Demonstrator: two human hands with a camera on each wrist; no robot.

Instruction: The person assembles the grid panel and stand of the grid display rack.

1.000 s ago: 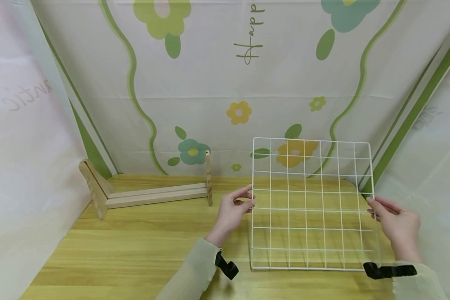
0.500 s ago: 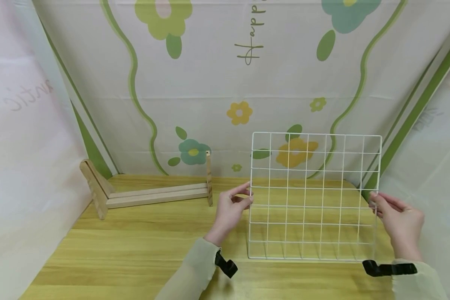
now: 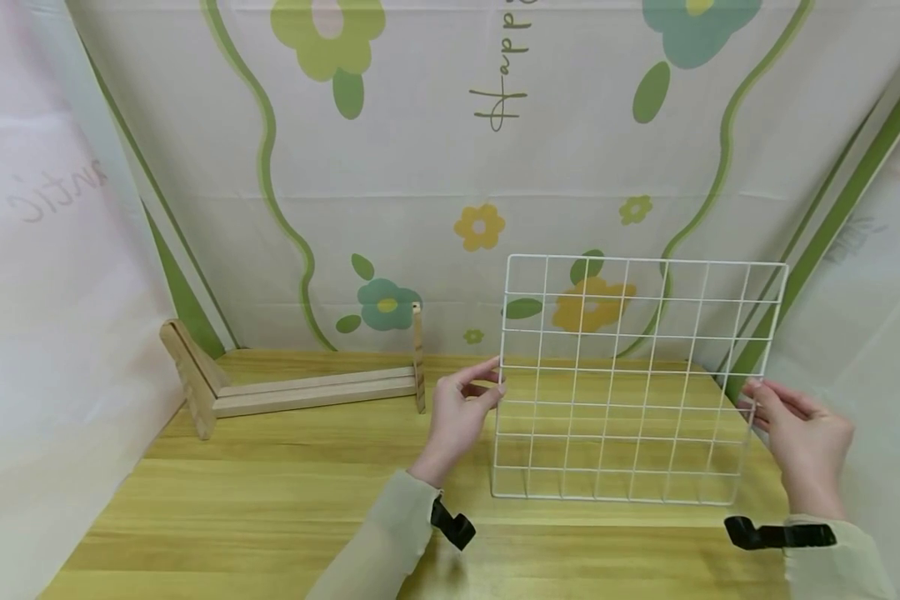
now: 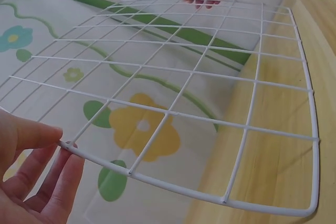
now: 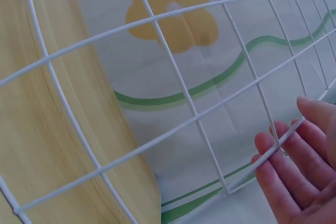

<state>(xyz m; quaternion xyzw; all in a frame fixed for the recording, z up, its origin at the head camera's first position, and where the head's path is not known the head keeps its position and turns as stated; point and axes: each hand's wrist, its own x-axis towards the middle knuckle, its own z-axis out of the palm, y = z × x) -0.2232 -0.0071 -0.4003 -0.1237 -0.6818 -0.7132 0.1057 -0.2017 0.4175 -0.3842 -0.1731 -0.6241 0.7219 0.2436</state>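
Note:
A white wire grid panel [image 3: 641, 407] is held up at a tilt over the wooden table, its top edge against the backdrop in the head view. My left hand [image 3: 457, 417] pinches the panel's left edge wire between thumb and fingers; the left wrist view shows the thumb [image 4: 42, 134] on top of that wire. On the opposite side, my right hand [image 3: 810, 446] grips the right edge wire about halfway up. In the right wrist view its fingers [image 5: 278, 174] lie behind the wire and the thumb in front.
A wooden frame [image 3: 315, 393] with two upright ends and a long crossbar stands at the back left of the table [image 3: 270, 517]. A flower-printed cloth [image 3: 390, 167] hangs along the back, with pale cloth walls at both sides. Each wrist wears a black strap [image 3: 450, 525].
The grid panel has risen and tilted more upright, its lower edge moving up and away and its top corner shifting right. My right hand has moved slightly up and right; the left barely moved.

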